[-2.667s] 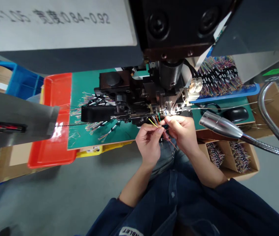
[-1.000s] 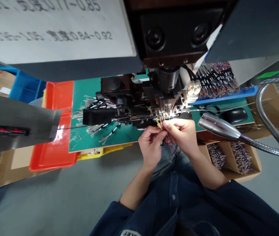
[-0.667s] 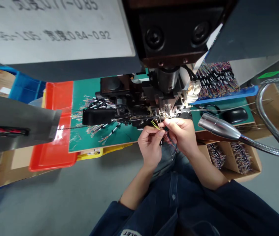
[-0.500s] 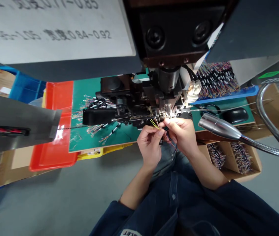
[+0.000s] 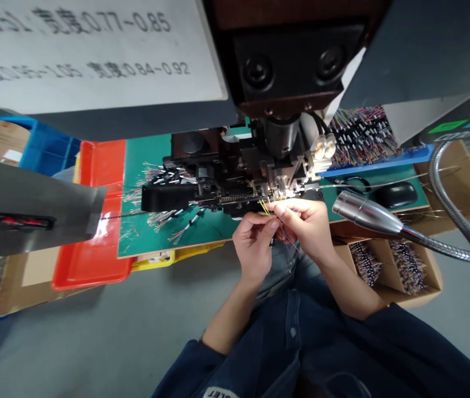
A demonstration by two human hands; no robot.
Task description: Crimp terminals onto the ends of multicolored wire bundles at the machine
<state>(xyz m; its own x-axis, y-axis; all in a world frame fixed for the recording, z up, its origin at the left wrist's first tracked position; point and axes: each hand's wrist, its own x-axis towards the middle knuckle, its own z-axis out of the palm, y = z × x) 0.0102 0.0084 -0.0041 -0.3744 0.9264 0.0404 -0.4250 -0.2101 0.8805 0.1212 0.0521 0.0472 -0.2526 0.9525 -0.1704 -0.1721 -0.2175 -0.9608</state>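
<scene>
Close together in front of a crimping machine [image 5: 280, 138], both hands pinch a small bunch of thin coloured wires [image 5: 265, 208]. My left hand [image 5: 255, 243] has thumb and forefinger closed on the bunch, and yellow ends stick up past the fingertips. Right beside it, my right hand [image 5: 306, 224] pinches wires at the lit metal tooling of the machine. Loose strands [image 5: 291, 243] hang below between the two hands. Which single wire lies under the right fingertips is hidden.
A gooseneck lamp [image 5: 367, 213] reaches in from the right. On the green table [image 5: 135, 237] lie wire bundles [image 5: 164, 215] and a black mouse [image 5: 396, 194]. A red tray [image 5: 94, 265] stands left, a blue tray of harnesses [image 5: 363, 135] back right, and a cardboard box [image 5: 421, 298] lower right.
The yellow wire ends have swung more upright and moved slightly right, nearer the tooling. My right fingers have shifted a little over the wires. The camera view has tilted slightly.
</scene>
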